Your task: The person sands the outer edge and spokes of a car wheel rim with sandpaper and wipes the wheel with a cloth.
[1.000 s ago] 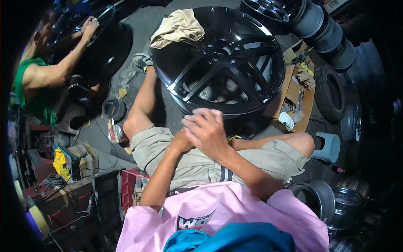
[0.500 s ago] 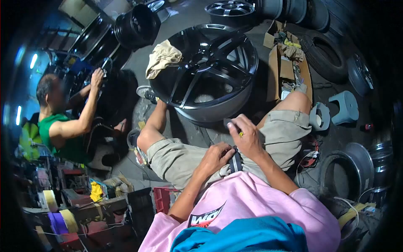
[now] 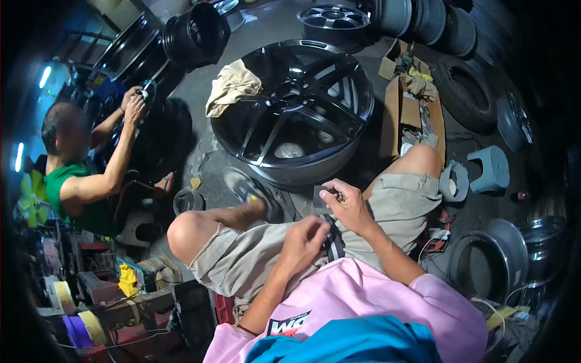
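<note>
Foot (image 3: 255,195), now drawn in, likely frees the eight-o'clock side of the wheel (image 3: 296,107) at eleven o'clock, while the right hand (image 3: 349,210) pinches a dark pad (image 3: 319,193) and the left hand (image 3: 302,242) hangs loosely parted.

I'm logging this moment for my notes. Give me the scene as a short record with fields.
Left hand: over the shorts, fingers curled, nothing visibly held
Right hand: holds a small dark piece
Wheel: black, spoked, face up in front of the person
Cloth: beige, draped over the wheel's left edge
Cardboard box: right of the wheel, holding assorted items
</note>
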`<state>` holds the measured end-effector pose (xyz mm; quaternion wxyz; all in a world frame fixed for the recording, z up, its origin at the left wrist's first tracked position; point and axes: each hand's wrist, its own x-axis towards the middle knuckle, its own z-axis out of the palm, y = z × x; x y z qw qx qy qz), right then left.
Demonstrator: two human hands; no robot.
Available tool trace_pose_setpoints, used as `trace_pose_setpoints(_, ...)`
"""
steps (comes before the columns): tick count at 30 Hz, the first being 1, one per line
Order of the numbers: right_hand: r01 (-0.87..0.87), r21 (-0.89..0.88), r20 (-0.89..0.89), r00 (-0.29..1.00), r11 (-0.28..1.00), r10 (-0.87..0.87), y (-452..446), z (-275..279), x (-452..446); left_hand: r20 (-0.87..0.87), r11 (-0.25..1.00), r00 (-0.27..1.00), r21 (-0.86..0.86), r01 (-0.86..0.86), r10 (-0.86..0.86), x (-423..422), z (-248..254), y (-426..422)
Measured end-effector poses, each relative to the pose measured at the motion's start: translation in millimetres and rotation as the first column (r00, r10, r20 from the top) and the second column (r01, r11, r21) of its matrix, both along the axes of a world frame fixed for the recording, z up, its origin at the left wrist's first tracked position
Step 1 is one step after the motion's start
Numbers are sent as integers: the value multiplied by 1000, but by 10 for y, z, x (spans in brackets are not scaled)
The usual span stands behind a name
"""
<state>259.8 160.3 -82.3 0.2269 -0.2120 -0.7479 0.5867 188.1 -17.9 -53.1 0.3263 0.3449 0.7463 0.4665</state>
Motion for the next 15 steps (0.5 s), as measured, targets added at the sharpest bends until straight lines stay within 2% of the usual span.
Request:
trace_pose_setpoints(3, -31, -78, 87, 995, 996, 38, 14, -6, -55, -43, 982, 982, -37, 183, -185, 3, -66, 55)
trace_pose_setpoints(6, -28, -114, 135, 990, 993, 43, 52, -42, -85, 59, 977, 980, -90, 194, -189, -126, -161, 145)
trace_pose_setpoints(7, 6, -196, 158, 987, 981, 26, 51, -4, -117, 2, 971, 976, -106, 216, -217, -206, -191, 167)
trace_pose_setpoints(8, 1, -193, 165, 986, 981, 31, 77, -49, -153, 7, 972, 978, -102, 210, -211, -263, -211, 198)
trace_pose_setpoints(10, 62, -171, 135, 990, 983, -39, 113, -190, -184, -132, 977, 969, -76, 201, -210, -334, -258, 218)
trace_pose_setpoints(12, 30, -159, 143, 990, 987, -7, 133, -245, -220, -166, 966, 953, -96, 241, -255, -288, -353, 242)
trace_pose_setpoints(14, -21, -34, 174, 984, 999, 27, 108, -197, -255, -97, 952, 952, -129, 276, -289, -252, -397, 260)
trace_pose_setpoints(15, -91, 105, 225, 972, 990, 66, 123, -100, -283, -85, 957, 959, -136, 258, -270, -244, -429, 265)
